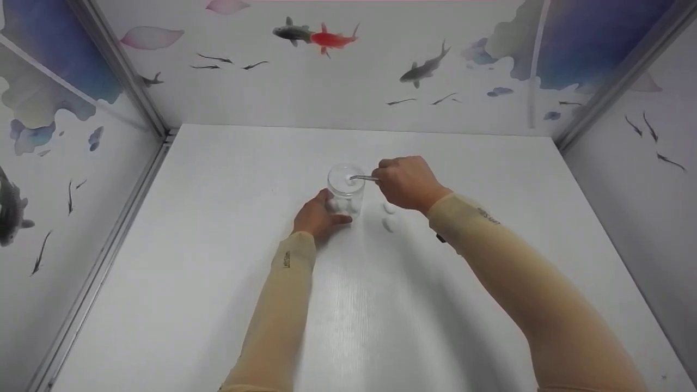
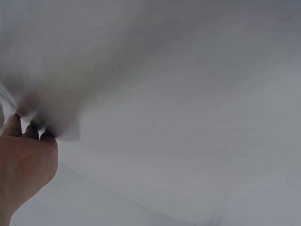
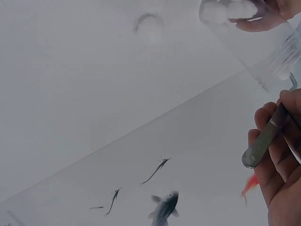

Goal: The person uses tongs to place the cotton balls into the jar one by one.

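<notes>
A clear plastic jar [image 1: 346, 189] stands upright on the white table, with several white balls [image 1: 343, 205] that look like cotton inside its lower part. My left hand [image 1: 318, 218] grips the jar's lower side, thumb on the near side. My right hand [image 1: 407, 182] holds metal tweezers [image 3: 266, 139] with a bent tip. That tip reaches over the jar's mouth, where a white ball [image 1: 352, 181] shows at it. Two more white balls [image 1: 388, 224] lie on the table to the jar's right. In the left wrist view, the left hand [image 2: 28, 160] is seen at the edge.
The white table [image 1: 218, 272] is bounded by a back panel [image 1: 348, 87] and side panels printed with fish. Metal frame strips [image 1: 109, 261] run along the left edge. Beige sleeves [image 1: 288, 305] cover both forearms.
</notes>
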A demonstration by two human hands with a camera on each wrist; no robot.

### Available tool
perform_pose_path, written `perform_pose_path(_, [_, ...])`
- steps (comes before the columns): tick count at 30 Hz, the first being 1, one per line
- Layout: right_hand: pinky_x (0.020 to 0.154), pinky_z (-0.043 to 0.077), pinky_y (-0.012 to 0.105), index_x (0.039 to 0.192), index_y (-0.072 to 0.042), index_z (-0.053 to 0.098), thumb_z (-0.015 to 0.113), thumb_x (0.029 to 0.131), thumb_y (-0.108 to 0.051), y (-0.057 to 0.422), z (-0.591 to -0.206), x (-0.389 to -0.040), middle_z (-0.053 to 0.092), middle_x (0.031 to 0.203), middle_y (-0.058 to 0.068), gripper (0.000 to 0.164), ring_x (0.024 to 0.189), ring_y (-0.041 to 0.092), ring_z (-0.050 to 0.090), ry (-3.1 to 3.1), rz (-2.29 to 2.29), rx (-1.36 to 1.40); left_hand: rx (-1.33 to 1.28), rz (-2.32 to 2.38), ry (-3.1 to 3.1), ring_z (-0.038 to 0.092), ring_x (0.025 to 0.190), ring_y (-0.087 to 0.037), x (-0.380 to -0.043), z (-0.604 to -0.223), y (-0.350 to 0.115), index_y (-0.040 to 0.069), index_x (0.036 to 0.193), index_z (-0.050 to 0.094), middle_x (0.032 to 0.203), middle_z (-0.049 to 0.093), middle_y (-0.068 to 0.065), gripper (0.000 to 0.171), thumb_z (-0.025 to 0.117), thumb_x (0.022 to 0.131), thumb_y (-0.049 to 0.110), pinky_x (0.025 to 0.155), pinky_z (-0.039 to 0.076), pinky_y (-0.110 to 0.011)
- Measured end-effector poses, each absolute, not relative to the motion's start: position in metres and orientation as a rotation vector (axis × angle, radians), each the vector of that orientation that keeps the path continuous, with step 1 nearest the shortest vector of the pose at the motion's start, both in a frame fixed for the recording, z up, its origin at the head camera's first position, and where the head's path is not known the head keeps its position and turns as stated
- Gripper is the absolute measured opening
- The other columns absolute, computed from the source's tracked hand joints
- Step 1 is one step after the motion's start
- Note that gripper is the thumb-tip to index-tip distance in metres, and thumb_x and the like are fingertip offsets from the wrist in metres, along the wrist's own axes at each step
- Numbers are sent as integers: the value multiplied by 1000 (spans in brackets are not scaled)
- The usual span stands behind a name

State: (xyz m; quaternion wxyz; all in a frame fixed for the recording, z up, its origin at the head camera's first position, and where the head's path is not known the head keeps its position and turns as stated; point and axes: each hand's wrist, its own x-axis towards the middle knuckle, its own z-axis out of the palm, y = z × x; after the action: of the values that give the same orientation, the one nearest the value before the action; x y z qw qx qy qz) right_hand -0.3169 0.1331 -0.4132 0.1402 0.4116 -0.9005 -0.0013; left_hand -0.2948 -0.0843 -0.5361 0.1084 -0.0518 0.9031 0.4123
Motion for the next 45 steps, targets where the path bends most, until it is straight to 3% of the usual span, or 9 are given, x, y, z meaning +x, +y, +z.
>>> perform_pose_path(11, [52, 57, 37, 91, -7, 78, 67, 91, -7, 134, -413, -317, 68, 77, 5, 11, 61, 21, 65, -2589, -23, 1205, -155, 1237, 2646, 40, 139, -23, -296, -541, -85, 21, 151, 40, 148, 49, -1, 91, 84, 77, 47, 117, 30, -42])
perform_pose_path(45, [56, 58, 35, 98, -7, 77, 68, 91, -8, 148, -415, -317, 68, 80, 6, 11, 63, 20, 64, -2634, -94, 1202, -101, 1210, 2671, 38, 141, -24, -298, -540, -85, 20, 152, 40, 151, 47, -3, 93, 85, 76, 48, 118, 28, -42])
